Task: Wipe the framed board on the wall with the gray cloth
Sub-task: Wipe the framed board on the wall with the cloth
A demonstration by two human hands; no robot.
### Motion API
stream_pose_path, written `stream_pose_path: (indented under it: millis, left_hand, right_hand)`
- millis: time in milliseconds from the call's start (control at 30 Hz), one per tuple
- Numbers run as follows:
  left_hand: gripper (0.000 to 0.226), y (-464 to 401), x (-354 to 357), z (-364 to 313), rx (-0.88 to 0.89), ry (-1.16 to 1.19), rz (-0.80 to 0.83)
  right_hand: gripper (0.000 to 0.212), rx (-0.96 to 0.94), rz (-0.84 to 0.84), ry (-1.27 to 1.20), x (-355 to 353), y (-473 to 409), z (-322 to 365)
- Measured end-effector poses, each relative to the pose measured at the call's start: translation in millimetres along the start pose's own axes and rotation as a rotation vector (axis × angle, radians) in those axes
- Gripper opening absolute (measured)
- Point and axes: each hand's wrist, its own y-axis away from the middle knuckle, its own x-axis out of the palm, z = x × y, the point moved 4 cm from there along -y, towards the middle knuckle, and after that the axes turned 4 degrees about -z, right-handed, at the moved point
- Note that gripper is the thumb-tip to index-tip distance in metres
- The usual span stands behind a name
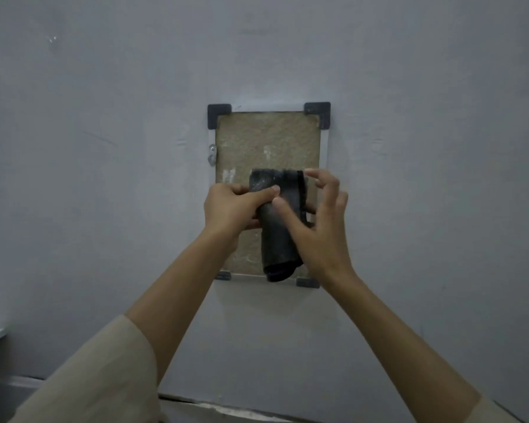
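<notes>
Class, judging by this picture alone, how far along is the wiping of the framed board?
Done: the folded dark gray cloth is up in front of the brown framed board. In hand: the left hand grips it while the right hand touches it with loose fingers, apparently adjusting the fold. Left: pale smudges remain on the board, so wiping looks barely begun.

Two bare hands — left hand [232, 209] and right hand [321, 230] — no rings, watch or gloves visible. Forearms bare. Left sleeve [104, 383] is beige, loose, wide-cuffed, ending well below the framed board [266, 138], about mid-forearm. Right sleeve [495, 413] — same beige, only a sliver showing at the bottom edge.
</notes>
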Motion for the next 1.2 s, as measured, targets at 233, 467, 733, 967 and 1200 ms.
stream_pose_path:
  millis: [233, 467, 733, 967, 1200]
  left_hand:
    - [0.03, -3.3, 12.1, -17.1, 0.051, -0.055, 0.232]
    - [0.063, -29.1, -38.6, -13.9, 0.537, -0.822, 0.045]
    - [0.129, -61.7, -43.6, 15.9, 0.59, -1.12, 0.041]
    - [0.141, -83.9, -32.7, 13.0, 0.617, -1.227, 0.009]
    - [0.143, -82.1, -30.2, 12.4, 0.581, -1.284, -0.024]
  right_hand:
    - [0.074, -0.271, 0.054, 0.435, 15.2, -1.9, 6.9]
    - [0.055, -0.414, 0.135, 0.697, 2.9, -24.9, 4.8]
    - [0.048, -0.589, 0.127, 1.001, 8.7, -88.2, 22.8]
    - [0.053, -0.536, 0.168, 1.157, 26.9, -106.0, 14.3]
    - [0.049, -0.779, 0.339, 1.346, 34.2, -77.0, 1.8]
